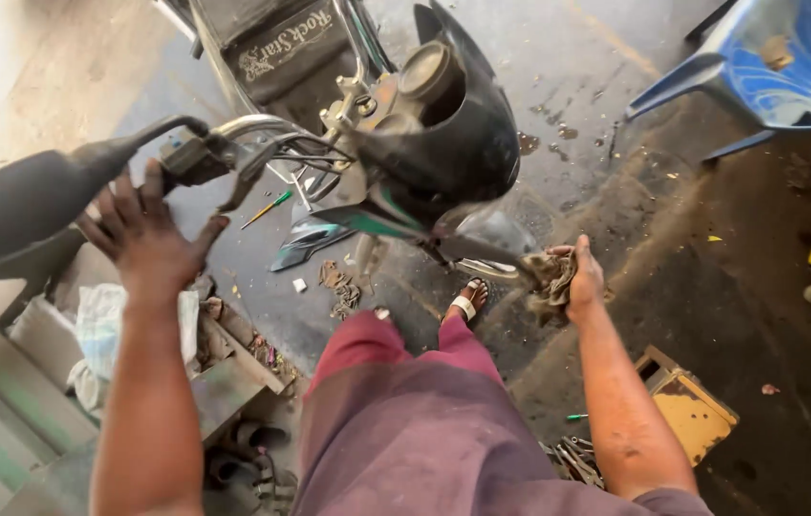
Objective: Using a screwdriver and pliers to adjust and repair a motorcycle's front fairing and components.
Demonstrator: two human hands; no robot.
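Observation:
A motorcycle's front end fills the upper middle: black headlight cowl (453, 134), round gauge (426, 69) and chrome handlebar (252, 129) with its left grip (193, 161). My left hand (149, 234) is raised, fingers spread, just below and beside that grip, holding nothing. My right hand (582, 279) is closed on a dirty brown rag (549, 282), pressed against a chrome part (486, 268) low at the bike's front. My legs in maroon trousers (405, 401) and a sandalled foot (467, 301) are below.
A black seat-like part (23, 205) juts in at left. A blue plastic chair (778, 62) stands top right. A yellow wooden box (692, 411), loose tools (577, 459), a green-handled screwdriver (270, 207), a white bag (104, 330) and floor debris lie around.

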